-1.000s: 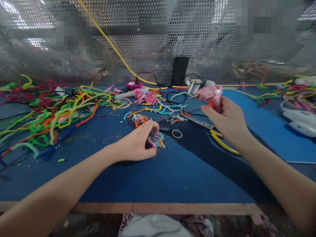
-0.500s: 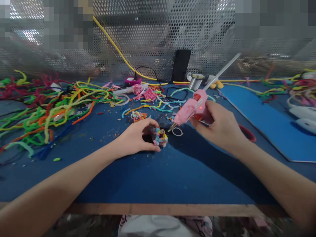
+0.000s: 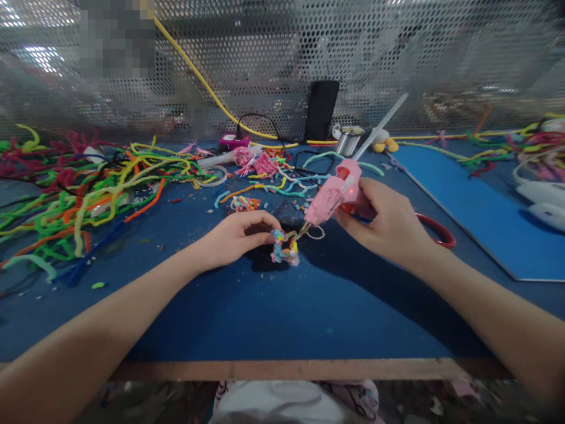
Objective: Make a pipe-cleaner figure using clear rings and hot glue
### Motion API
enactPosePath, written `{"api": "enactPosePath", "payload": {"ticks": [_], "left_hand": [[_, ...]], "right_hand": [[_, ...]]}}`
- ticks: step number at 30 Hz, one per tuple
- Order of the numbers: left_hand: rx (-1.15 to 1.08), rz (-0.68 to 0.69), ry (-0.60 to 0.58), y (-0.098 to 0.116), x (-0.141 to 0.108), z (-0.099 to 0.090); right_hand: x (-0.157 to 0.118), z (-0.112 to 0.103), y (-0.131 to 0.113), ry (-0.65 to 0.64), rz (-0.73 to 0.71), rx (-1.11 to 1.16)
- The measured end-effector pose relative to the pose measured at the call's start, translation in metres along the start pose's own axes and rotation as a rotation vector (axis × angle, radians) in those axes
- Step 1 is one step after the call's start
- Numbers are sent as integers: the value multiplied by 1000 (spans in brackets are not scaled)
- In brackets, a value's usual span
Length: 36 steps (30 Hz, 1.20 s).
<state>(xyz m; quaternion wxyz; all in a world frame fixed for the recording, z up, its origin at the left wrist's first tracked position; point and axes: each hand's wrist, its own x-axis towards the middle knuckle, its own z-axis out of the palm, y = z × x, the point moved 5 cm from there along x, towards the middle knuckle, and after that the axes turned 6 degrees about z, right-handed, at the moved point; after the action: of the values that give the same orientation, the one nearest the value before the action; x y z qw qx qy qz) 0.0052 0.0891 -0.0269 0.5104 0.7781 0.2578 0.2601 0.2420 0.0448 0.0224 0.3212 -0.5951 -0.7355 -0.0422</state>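
Note:
In my right hand (image 3: 384,227) is a pink hot glue gun (image 3: 331,197) with a long clear glue stick (image 3: 382,126) jutting from its back; a small orange light glows on its side. Its metal nozzle points down and left, at the edge of a small multicoloured pipe-cleaner piece (image 3: 278,250). My left hand (image 3: 238,238) pinches this piece at its upper left between thumb and fingers. The piece is ring-like, in blue, yellow and pink. Just right of the nozzle lies a thin pale ring (image 3: 316,232), partly behind it. Another multicoloured bundle (image 3: 245,204) rests behind my left hand.
Tangled pipe cleaners (image 3: 119,188) cover the left side. Toward the back are a black phone (image 3: 322,111), a wire spool (image 3: 348,141) and a purple charger (image 3: 233,142). At right lie a blue board (image 3: 477,218) and a red ring (image 3: 436,231). A perforated metal screen (image 3: 265,65) stands behind.
The glue gun's nozzle has come left and down onto the pipe-cleaner piece. My left thumb has moved up, from below the piece to its upper left side.

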Motion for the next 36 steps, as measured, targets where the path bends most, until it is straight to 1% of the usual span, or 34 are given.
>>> {"api": "enactPosePath", "payload": {"ticks": [4,9,18,29,36], "left_hand": [[-100,-19,-13,-1,-1,5],[-149,-36,-34,-2,-1,8],[-186,-27,-58,1,0,12],[-203,-44,-56,-1,-1,11],[-208,-34,-62,-1,-1,12]], "right_hand": [[-1,2,-4,-28,-8,16],[-1,5,-5,-46,-22,34],[-3,6,-7,-26,-3,32],[-3,7,-6,-1,-18,22],[-2,7,-6,-28,-1,30]]}}
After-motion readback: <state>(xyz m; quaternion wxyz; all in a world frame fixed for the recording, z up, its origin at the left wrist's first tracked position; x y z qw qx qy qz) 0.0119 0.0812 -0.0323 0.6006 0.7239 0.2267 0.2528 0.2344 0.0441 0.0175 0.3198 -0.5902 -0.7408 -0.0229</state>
